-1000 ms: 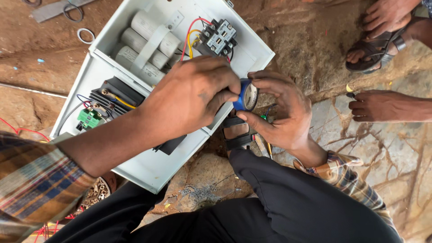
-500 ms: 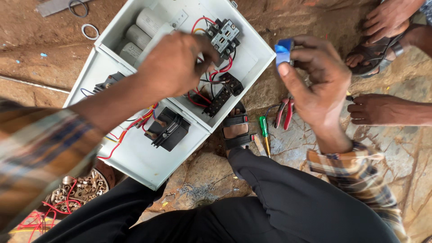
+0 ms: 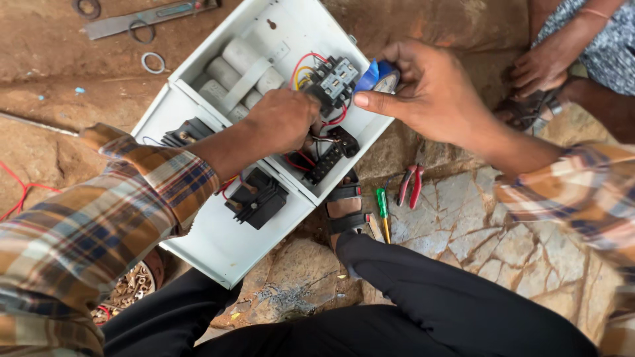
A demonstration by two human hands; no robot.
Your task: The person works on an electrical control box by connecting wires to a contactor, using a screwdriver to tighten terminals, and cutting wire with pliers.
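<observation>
An open white metal box (image 3: 218, 244) lay on rough stone. Over its red wiring (image 3: 305, 158), the left hand (image 3: 281, 122) was curled closed; what it gripped was hidden. At the box's right edge, the right hand (image 3: 433, 89) pinched a round blue tape roll (image 3: 378, 76).

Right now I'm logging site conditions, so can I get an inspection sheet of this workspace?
Surface: bare earth and cracked stone; no bench.
Job's things: open white electrical box with grey cylinders, a black contactor and a black block; blue tape roll.
Clutter: red-handled pliers, green screwdriver, metal rings, a bowl of small metal parts.
Hands: left hand inside the box at the wiring; right hand pinches the tape roll.
Cables: red and yellow wires in the box; a loose red wire on the ground.
Surroundings: another person's hand nearby.
</observation>
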